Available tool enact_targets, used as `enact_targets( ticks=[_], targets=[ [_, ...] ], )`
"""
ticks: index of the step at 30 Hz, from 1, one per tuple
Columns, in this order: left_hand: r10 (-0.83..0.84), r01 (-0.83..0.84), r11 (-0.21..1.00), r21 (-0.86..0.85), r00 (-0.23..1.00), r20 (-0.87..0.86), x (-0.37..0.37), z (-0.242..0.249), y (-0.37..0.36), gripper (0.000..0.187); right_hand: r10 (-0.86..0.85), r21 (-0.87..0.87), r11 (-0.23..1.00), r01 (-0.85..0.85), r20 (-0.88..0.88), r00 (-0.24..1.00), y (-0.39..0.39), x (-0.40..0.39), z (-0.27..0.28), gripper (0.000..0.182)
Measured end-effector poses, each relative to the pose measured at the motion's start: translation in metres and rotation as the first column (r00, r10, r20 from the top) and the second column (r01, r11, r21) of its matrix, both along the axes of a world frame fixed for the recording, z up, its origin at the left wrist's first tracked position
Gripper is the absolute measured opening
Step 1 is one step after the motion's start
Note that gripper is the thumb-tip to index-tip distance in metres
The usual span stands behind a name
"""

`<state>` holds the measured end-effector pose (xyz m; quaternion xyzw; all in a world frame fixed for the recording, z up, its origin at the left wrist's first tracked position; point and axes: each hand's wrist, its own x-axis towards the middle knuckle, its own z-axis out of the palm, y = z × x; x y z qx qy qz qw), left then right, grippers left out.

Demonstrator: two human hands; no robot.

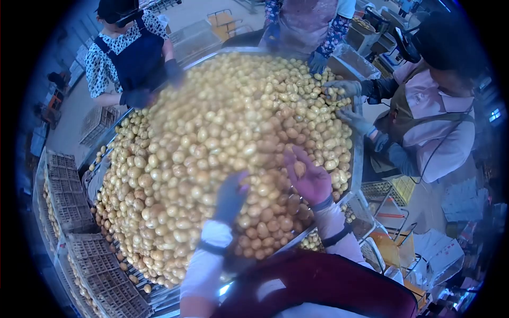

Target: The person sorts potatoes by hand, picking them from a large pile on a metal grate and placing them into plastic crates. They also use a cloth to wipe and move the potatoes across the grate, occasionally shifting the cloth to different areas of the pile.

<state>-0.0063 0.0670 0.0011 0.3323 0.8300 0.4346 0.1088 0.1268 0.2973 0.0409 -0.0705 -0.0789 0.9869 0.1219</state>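
Observation:
A broad heap of small, round, yellow-brown produce (175, 175) fills the table in front of me. My right hand (314, 184) is turned palm up over the near right of the heap, its fingers curled around one brown round piece (300, 169). My left hand (231, 197), in a grey-blue glove, hangs over the near middle with its back toward me; its fingers are blurred and partly hidden. Darker brown pieces (263, 229) lie between and below my hands, near the table's edge.
Co-workers stand around the table: a person in a dark apron (132, 58) at far left, a person in flowered sleeves (310, 26) opposite, a person in a pink top (435, 116) at right with gloved hands on the heap. Slatted crates (103, 275) line the left side.

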Motion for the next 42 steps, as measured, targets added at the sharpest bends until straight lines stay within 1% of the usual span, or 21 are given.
enact_targets(
  ticks=[5, 6, 7, 9, 11, 13, 15, 17, 20, 22, 24, 26, 27, 29, 30, 32, 33, 35, 37, 40, 42],
  targets=[
    [0.019, -0.146, 0.948, 0.282, 0.913, 0.407, 0.033, 0.053, -0.032, 0.043, -0.021, 0.594, 0.799, -0.094, 0.183, 0.983, -0.015, 0.023, 0.007, 0.048],
    [0.001, -0.222, 0.911, 0.347, 0.843, 0.538, 0.042, 0.067, -0.039, 0.042, -0.016, 0.684, 0.716, -0.141, 0.219, 0.976, -0.015, 0.029, 0.003, 0.044],
    [-0.06, -0.333, 0.831, 0.445, 0.743, 0.667, 0.053, 0.082, -0.044, 0.039, -0.228, 0.875, 0.433, -0.219, 0.341, 0.912, -0.021, 0.04, -0.038, 0.03],
    [-0.13, -0.472, 0.746, 0.47, 0.589, 0.798, 0.067, 0.092, -0.06, 0.035, -0.342, 0.947, 0.177, -0.269, 0.316, 0.885, -0.028, 0.052, -0.058, 0.028],
    [-0.043, -0.395, 0.799, 0.455, 0.716, 0.697, 0.066, 0.049, -0.086, 0.031, -0.444, 0.921, -0.148, -0.361, 0.265, 0.856, -0.028, 0.058, -0.07, 0.027],
    [-0.008, -0.509, 0.766, 0.393, 0.604, 0.797, 0.073, 0.032, -0.094, 0.028, -0.523, 0.732, -0.497, -0.466, 0.175, 0.834, -0.026, 0.061, -0.077, 0.026],
    [-0.059, -0.593, 0.667, 0.451, 0.561, 0.826, 0.086, 0.027, -0.088, 0.027, -0.624, 0.703, -0.567, -0.43, -0.025, 0.781, 0.003, 0.054, -0.119, 0.03],
    [-0.001, -0.658, 0.664, 0.356, 0.476, 0.88, 0.092, 0.017, -0.089, 0.028, -0.721, 0.684, -0.592, -0.426, -0.213, 0.659, 0.038, 0.041, -0.127, 0.032],
    [0.111, -0.468, 0.789, 0.398, 0.746, 0.657, 0.096, 0.009, -0.088, 0.025, -0.718, 0.471, -0.685, -0.556, -0.306, 0.625, 0.097, 0.026, -0.128, 0.038],
    [0.128, -0.445, 0.804, 0.395, 0.778, 0.615, 0.098, 0.02, -0.084, 0.016, -0.775, 0.739, -0.487, -0.465, -0.121, 0.62, 0.12, 0.02, -0.144, 0.035],
    [0.049, -0.582, 0.703, 0.409, 0.613, 0.788, 0.097, 0.029, -0.083, 0.016, -0.774, 0.784, -0.412, -0.465, -0.032, 0.632, 0.118, 0.005, -0.133, 0.032],
    [0.252, -0.51, 0.807, 0.298, 0.753, 0.608, 0.099, 0.016, -0.089, 0.023, -0.76, 0.654, -0.511, -0.558, -0.041, 0.648, 0.108, -0.001, -0.099, 0.029],
    [0.179, -0.605, 0.728, 0.323, 0.623, 0.761, 0.098, 0.013, -0.089, 0.024, -0.707, 0.865, -0.31, -0.393, 0.066, 0.704, 0.08, -0.007, -0.071, 0.026],
    [0.106, -0.693, 0.648, 0.315, 0.492, 0.864, 0.099, 0.015, -0.086, 0.026, -0.492, 0.761, -0.624, -0.178, -0.206, 0.846, 0.038, -0.017, -0.089, 0.019],
    [0.146, -0.667, 0.679, 0.307, 0.532, 0.834, 0.1, 0.012, -0.087, 0.028, -0.44, 0.801, -0.572, -0.176, -0.118, 0.89, 0.006, -0.02, -0.087, 0.02],
    [0.214, -0.603, 0.746, 0.282, 0.618, 0.756, 0.098, 0.007, -0.089, 0.033, -0.388, 0.803, -0.556, -0.213, -0.024, 0.921, -0.02, -0.023, -0.087, 0.022],
    [0.094, -0.684, 0.662, 0.306, 0.482, 0.871, 0.097, 0.008, -0.088, 0.036, -0.394, 0.767, -0.595, -0.241, -0.017, 0.919, -0.023, -0.025, -0.094, 0.023],
    [0.084, -0.677, 0.668, 0.308, 0.48, 0.873, 0.096, 0.017, -0.088, 0.032, -0.43, 0.647, -0.647, -0.404, 0.128, 0.893, -0.003, -0.04, -0.13, 0.026],
    [0.074, -0.669, 0.675, 0.312, 0.482, 0.873, 0.098, 0.021, -0.089, 0.033, -0.65, 0.696, -0.359, -0.622, 0.291, 0.702, 0.024, -0.043, -0.107, 0.023],
    [0.036, -0.658, 0.664, 0.355, 0.503, 0.864, 0.096, 0.023, -0.09, 0.034, -0.728, 0.701, -0.318, -0.638, 0.251, 0.638, 0.039, -0.054, -0.108, 0.022],
    [0.071, -0.632, 0.689, 0.354, 0.545, 0.835, 0.096, 0.015, -0.094, 0.033, -0.641, 0.741, -0.412, -0.53, 0.178, 0.747, 0.015, -0.058, -0.079, 0.02]
  ],
)
